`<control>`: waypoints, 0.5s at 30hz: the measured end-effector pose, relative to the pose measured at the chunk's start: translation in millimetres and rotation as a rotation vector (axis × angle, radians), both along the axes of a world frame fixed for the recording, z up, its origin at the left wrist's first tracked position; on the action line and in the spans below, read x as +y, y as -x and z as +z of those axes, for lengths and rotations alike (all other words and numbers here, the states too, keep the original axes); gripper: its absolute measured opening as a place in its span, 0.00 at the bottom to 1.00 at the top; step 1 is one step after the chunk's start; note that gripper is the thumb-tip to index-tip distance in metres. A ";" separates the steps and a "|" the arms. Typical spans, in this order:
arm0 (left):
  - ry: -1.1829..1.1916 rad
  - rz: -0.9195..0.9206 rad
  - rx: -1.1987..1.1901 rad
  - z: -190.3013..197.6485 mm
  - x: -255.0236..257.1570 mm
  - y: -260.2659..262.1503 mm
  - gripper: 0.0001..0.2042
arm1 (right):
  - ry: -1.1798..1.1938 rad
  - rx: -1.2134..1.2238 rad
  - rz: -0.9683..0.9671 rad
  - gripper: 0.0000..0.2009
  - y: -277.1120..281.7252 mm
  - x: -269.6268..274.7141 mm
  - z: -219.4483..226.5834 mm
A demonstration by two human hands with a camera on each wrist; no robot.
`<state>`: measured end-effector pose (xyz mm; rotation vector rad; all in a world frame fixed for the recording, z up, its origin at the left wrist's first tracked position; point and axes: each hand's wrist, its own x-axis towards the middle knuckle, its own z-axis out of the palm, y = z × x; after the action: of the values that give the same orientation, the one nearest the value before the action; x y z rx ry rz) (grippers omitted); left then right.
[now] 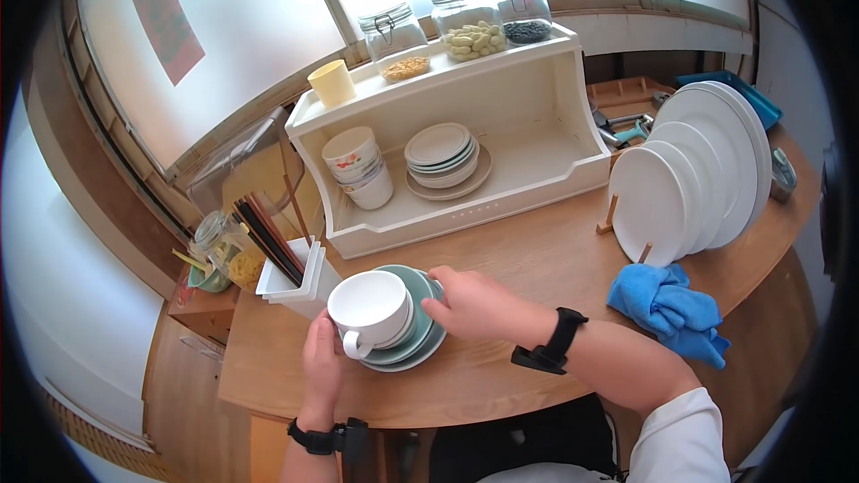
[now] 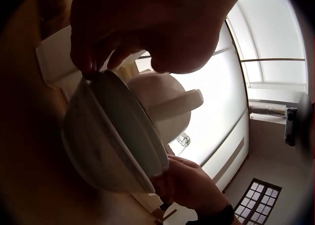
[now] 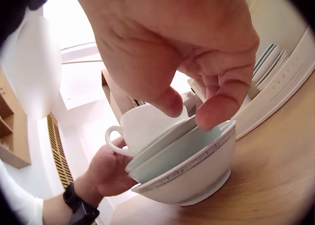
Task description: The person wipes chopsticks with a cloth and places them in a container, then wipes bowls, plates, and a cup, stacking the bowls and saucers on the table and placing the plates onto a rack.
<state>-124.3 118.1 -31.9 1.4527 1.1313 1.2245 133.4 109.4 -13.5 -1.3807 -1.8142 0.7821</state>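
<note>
A white cup [image 1: 367, 302] with its handle toward me tops a stack of pale green dishes [image 1: 420, 293]. Under them, a wide white bowl [image 3: 197, 179] with a patterned rim is tilted up on one side at the table's front left. My left hand [image 1: 322, 362] is at the stack's left side, fingers bent onto the green dishes' rim beside the cup. From the right, my right hand [image 1: 483, 304] pinches the rim of the green dishes between thumb and fingers. The fingertips of both hands are partly hidden behind the rims.
Behind the stack stands a white shelf [image 1: 501, 206] with bowls, plates and lidded jars. White plates [image 1: 649, 206] stand upright in a rack at the right, a blue cloth [image 1: 667, 304] before them. Left of the stack is a white holder [image 1: 313, 282] with chopsticks.
</note>
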 end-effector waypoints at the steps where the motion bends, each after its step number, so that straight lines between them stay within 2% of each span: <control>1: 0.044 0.015 -0.028 3.0 0.0 -0.4 0.20 | 0.026 -0.047 0.008 0.20 2.2 3.5 -0.6; 2: 0.046 0.015 -0.024 4.6 2.0 4.4 0.20 | 0.054 -0.093 0.017 0.19 4.4 7.1 -2.5; 4: 0.141 -0.012 0.317 8.1 6.3 17.0 0.16 | 0.104 -0.089 0.081 0.19 7.4 22.3 -10.9; 5: 0.143 -0.009 0.320 10.9 6.5 15.7 0.16 | 0.150 -0.088 0.143 0.18 9.2 27.0 -9.3; 6: 0.119 -0.042 0.357 15.7 7.2 12.1 0.13 | 0.151 -0.085 0.145 0.18 10.1 29.2 -6.3; 7: 0.095 -0.077 0.394 18.3 7.0 10.0 0.11 | 0.250 -0.126 0.135 0.17 10.7 29.8 -1.8; 8: 0.095 -0.078 0.395 19.0 7.1 8.9 0.11 | 0.348 -0.170 0.122 0.17 10.9 29.8 1.7; 9: 0.126 -0.051 0.345 19.8 7.7 7.2 0.10 | 0.347 -0.169 0.118 0.17 11.4 30.7 -0.6; 11: 0.157 -0.032 0.291 19.0 9.6 4.2 0.10 | 0.216 -0.152 0.094 0.17 12.2 32.6 -10.1; 15: 0.105 -0.054 0.249 15.7 8.2 6.0 0.10 | 0.163 -0.064 0.049 0.16 11.5 28.7 -13.1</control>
<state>-130.3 126.3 -16.2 1.5750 1.2936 0.9507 121.9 138.2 -26.6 -1.4838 -1.8743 0.9391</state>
